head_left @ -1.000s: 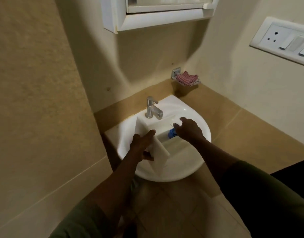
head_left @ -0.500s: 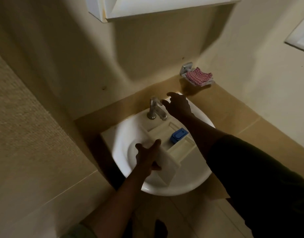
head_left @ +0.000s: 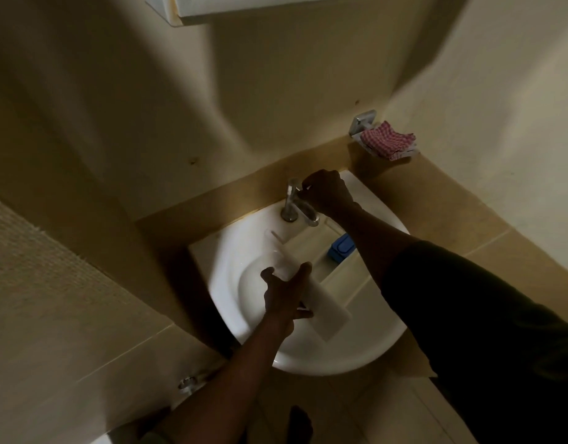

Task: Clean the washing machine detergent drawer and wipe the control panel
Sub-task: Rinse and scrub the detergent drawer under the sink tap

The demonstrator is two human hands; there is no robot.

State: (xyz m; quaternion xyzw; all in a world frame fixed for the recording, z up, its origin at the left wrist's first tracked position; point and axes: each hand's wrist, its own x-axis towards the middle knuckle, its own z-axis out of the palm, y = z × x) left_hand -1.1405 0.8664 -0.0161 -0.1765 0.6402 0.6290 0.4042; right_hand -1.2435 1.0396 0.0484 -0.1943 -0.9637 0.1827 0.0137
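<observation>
Nearest, left hand: thumb and fingers clasped round the white front panel of the detergent drawer, which lies slantwise in the sink, far end beneath the tap. Drawer compartments: dim, hard to make out; right side hidden by the dark-sleeved right forearm. Blue insert: partly covered by that arm. Bare basin left of the drawer; tiled wall close against the sink's left edge. Right hand: fingers curled over the tap's top. Beyond, red checked cloth on a metal wall holder, apart from the sink. Cabinet: cut off at the top edge.
</observation>
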